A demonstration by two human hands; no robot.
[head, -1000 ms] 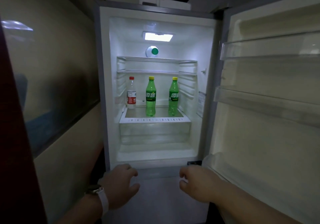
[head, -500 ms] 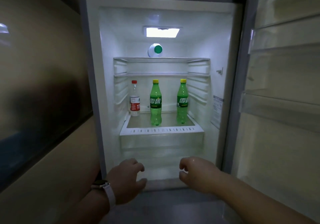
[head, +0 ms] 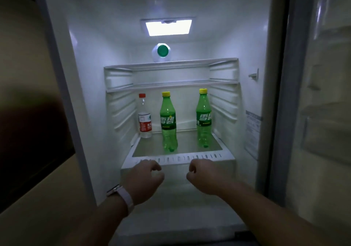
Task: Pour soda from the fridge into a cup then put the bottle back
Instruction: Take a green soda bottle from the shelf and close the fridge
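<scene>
The fridge stands open in front of me. Two green soda bottles with yellow caps stand upright on its glass shelf: one in the middle, one to the right. Left of them and further back is a clear water bottle with a red cap and red label. My left hand, a watch on its wrist, and my right hand hover side by side just below the shelf's front edge. Both hold nothing, fingers loosely curled. No cup is in view.
The fridge door hangs open on the right, with shelves that look bare. Two thin shelves sit above the bottles, under a round green knob and the lit lamp. A beige wall closes the left side.
I have moved closer to the fridge, so it fills the view. Both hands have risen and reached forward, from below the compartment to just under the bottle shelf's front edge.
</scene>
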